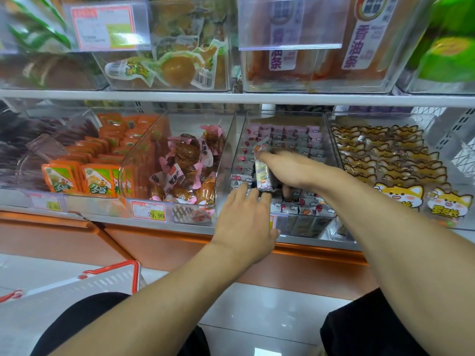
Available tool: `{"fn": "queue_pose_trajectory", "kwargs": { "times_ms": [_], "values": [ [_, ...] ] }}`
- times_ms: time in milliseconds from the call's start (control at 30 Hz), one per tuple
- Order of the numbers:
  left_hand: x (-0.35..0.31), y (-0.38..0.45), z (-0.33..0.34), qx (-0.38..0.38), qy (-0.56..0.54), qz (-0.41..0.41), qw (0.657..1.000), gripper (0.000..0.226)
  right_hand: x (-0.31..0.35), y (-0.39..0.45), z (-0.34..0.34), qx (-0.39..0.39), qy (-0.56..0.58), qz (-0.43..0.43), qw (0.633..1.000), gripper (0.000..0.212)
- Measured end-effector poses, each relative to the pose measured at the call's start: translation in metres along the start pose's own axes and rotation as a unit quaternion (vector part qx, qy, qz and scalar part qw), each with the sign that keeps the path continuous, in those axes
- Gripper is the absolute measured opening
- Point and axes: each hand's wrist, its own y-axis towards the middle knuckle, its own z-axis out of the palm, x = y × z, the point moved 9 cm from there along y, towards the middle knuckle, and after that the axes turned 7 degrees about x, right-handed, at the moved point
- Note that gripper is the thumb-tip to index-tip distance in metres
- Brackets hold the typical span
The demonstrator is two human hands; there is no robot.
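A clear plastic bin (331, 147) on the lower shelf holds rows of small pink-and-white snack packets (290, 136). My right hand (290, 167) is inside the bin and holds a stack of these packets (262, 168) upright, thumb on its top edge. My left hand (246, 222) rests on the bin's front edge, its fingertips touching the packets in the front row. The front packets behind my left hand are partly hidden.
Neighbouring clear bins hold brown wrapped snacks (187, 165), orange packets (100, 176) and fox-print packets (385, 160). A price tag reading 29.90 (148, 211) hangs on the shelf front. A white basket with red trim (77, 286) sits at lower left. An upper shelf (231, 96) overhangs.
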Motion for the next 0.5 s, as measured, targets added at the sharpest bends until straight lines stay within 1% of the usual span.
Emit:
{"fn": "queue_pose_trajectory", "kwargs": {
  "times_ms": [100,200,367,433,500],
  "values": [
    [0.001,0.000,0.000,-0.003,-0.002,0.005,1.000,0.074,0.000,0.002,0.000,-0.007,0.046,-0.010,0.999,0.047],
    [0.001,0.000,0.001,-0.010,-0.006,0.009,1.000,0.078,0.002,0.007,-0.007,-0.047,0.037,-0.031,0.998,0.031],
    [0.003,0.000,0.001,-0.014,-0.012,0.010,1.000,0.082,0.005,0.013,-0.005,-0.045,0.074,-0.074,0.994,0.024],
    [0.003,0.000,0.000,-0.017,-0.015,0.011,1.000,0.082,0.007,0.013,-0.009,-0.060,0.096,-0.097,0.989,0.021],
    [0.004,0.000,0.000,-0.019,-0.021,0.010,1.000,0.081,0.007,0.013,-0.011,-0.061,0.130,-0.113,0.983,0.026]
  ]
}}
